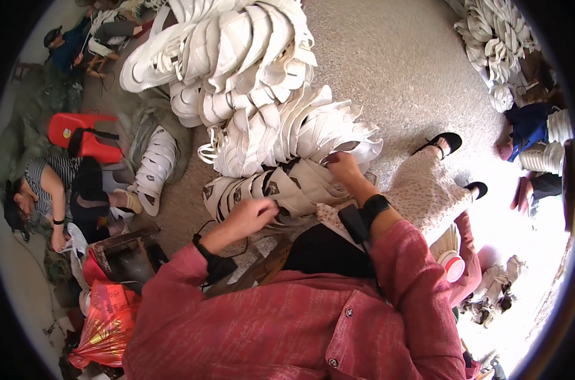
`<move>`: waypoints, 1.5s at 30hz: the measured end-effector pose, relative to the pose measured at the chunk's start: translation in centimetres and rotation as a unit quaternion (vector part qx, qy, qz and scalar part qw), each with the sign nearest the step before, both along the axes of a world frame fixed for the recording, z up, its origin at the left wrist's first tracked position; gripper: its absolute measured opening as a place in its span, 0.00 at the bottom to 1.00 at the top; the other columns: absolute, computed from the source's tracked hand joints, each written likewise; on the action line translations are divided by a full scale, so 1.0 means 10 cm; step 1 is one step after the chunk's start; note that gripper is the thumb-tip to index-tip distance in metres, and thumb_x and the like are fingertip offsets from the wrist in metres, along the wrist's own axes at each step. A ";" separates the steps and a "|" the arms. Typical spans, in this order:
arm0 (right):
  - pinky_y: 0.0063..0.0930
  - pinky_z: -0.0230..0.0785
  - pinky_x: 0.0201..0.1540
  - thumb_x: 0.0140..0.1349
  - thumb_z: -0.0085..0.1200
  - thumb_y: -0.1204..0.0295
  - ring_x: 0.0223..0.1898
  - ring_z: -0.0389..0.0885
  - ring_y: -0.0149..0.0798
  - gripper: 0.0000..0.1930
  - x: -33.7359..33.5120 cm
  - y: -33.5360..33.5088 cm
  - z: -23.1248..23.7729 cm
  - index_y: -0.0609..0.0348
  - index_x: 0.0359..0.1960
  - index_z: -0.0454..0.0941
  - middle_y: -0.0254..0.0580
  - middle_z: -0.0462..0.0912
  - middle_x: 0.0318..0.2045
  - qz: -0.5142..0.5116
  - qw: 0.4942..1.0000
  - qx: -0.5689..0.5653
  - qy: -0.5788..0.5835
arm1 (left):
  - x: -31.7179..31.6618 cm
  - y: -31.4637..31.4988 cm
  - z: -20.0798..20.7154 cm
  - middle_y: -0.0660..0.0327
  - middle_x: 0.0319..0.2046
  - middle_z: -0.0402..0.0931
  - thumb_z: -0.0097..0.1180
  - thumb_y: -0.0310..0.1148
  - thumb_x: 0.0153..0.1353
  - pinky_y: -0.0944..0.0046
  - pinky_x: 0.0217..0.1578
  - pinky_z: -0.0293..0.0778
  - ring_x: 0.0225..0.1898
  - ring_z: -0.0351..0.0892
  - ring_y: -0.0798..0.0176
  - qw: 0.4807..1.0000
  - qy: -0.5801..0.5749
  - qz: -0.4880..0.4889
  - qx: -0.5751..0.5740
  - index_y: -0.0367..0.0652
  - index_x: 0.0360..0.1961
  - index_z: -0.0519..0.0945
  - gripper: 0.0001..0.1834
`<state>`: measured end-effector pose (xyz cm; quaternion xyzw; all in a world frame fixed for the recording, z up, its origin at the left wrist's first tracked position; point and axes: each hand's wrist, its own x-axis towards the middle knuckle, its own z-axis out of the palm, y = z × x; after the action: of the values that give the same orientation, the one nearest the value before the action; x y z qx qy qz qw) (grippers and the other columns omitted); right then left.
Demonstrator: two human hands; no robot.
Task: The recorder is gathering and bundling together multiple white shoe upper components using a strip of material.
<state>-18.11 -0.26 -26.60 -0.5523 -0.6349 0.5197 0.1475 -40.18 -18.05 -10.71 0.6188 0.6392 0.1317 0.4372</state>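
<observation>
White and cream shoe uppers lie nested in long stacks before me. My left hand (254, 215) is at the front of the nearest stack of uppers (287, 190), which has dark patches. Its fingers are curled together, and I cannot make out whether anything thin is between them. At the right end of the stacks my right hand (345, 168) has its fingers closed at the edge of a white shoe upper (365, 152). Some of its fingertips are hidden. Just beyond, a second stack of white uppers (281, 130) touches the near one.
A taller heap of uppers (237, 44) rises behind. To the left are a red plastic chair (88, 136), a seated person (53, 183) and a red bag (107, 323). Another person's patterned trouser leg (420, 190) stretches in from the right. More uppers (493, 38) are piled far right.
</observation>
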 end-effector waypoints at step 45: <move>0.24 0.44 0.15 0.54 0.47 0.69 0.12 0.49 0.25 0.09 -0.24 0.00 1.09 0.53 0.17 0.67 0.29 0.58 0.13 -0.274 0.733 -0.499 0.372 | 0.43 1.27 -0.62 0.64 0.42 0.71 0.59 0.40 0.46 0.55 0.46 0.63 0.52 0.64 0.55 0.898 0.238 -0.153 0.337 0.47 0.27 0.79 0.10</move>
<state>-20.49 -0.26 -15.74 -0.4590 -0.0004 0.8629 0.2115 -35.92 -5.34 -16.91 0.8322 0.5390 0.1196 0.0515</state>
